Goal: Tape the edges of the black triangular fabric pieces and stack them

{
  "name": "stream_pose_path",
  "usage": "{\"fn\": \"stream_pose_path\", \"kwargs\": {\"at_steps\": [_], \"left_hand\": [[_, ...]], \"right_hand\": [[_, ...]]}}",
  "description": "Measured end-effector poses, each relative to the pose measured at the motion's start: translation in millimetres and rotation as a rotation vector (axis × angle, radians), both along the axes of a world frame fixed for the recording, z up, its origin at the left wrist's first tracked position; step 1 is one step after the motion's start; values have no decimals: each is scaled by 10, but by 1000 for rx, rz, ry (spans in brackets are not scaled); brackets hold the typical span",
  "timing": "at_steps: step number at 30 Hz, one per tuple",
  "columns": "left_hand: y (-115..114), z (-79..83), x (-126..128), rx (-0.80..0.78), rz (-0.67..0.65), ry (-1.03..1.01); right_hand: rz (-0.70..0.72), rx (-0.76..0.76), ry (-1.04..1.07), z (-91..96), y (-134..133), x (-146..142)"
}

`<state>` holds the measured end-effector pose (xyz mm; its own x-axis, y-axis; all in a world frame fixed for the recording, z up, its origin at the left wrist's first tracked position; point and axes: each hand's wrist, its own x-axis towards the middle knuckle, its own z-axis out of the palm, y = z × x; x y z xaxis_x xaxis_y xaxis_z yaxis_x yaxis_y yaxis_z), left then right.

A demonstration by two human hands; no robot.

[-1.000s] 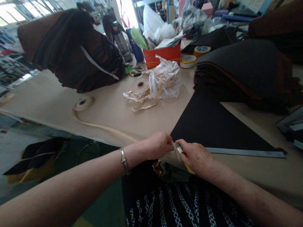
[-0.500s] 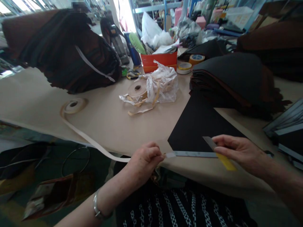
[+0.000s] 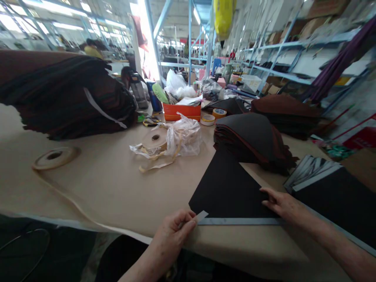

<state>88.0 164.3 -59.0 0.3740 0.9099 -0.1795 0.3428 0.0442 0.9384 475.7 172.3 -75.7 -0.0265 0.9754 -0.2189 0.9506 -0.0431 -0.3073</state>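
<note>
Near the table's front edge, my left hand pinches the pale tape, whose short free end sticks out past my fingertips. From there the tape runs left, partly hidden by my hand, back to its roll. A black leather-like panel lies flat, with a light grey strip along its front edge. The tape end is just above this strip's left end. My right hand is at the panel's right side, its thumb and fingers closed on the panel edge. No blade shows in it.
Behind the panel lies a stack of dark pieces; more strip-edged panels are at right. A plastic bag and another tape roll sit mid-table. Behind them stand a red box and scissors. A large dark pile fills the left.
The yellow-handled blade in my right hand is out of sight now, and that hand has gone to the panel's right edge. My left hand still holds the tape. The camera view has tilted up.
</note>
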Motion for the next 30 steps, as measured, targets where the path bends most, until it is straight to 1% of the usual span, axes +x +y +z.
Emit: {"fn": "stream_pose_path", "kwargs": {"at_steps": [1, 3, 5, 7, 9, 11, 12, 13, 15, 17, 18, 20, 21, 22, 24, 28, 30], "left_hand": [[-8, -5, -6, 32, -24, 29], [-29, -4, -11, 115, -124, 83], [-53, 3, -10, 182, -255, 134], [-75, 7, -11, 229, -357, 181], [-90, 3, -14, 259, -420, 202], [-89, 2, -10, 252, -453, 208], [-80, 6, 0, 237, -457, 208], [-64, 14, 18, 225, -445, 215], [-13, 40, 78, 246, -381, 251], [51, 66, 161, 310, -323, 329], [79, 73, 203, 341, -321, 388], [111, 72, 266, 378, -367, 510], [111, 64, 280, 382, -393, 558], [101, 52, 279, 384, -409, 584], [57, 24, 237, 383, -417, 567], [-32, -1, 92, 355, -438, 407], [-52, 20, 60, 269, -403, 360]], "right_hand": [[-2, -30, -29, 15, -81, -29], [25, -61, -63, 69, -309, -100], [68, -104, -56, 149, -610, -191], [94, -200, -47, 254, -935, -293], [122, -330, -17, 373, -1198, -380], [142, -394, 67, 476, -1302, -420], [138, -383, 121, 509, -1274, -416], [115, -336, 158, 525, -1191, -398], [50, -204, 148, 502, -888, -332], [10, -67, 43, 419, -491, -266], [6, -16, -6, 368, -298, -245], [-4, 28, -91, 267, -4, -238], [-12, 34, -117, 225, 76, -249], [-20, 31, -135, 192, 105, -266], [-20, 19, -142, 149, 22, -308], [18, -25, -112, 134, -437, -367], [24, -44, -83, 153, -622, -374]]}}
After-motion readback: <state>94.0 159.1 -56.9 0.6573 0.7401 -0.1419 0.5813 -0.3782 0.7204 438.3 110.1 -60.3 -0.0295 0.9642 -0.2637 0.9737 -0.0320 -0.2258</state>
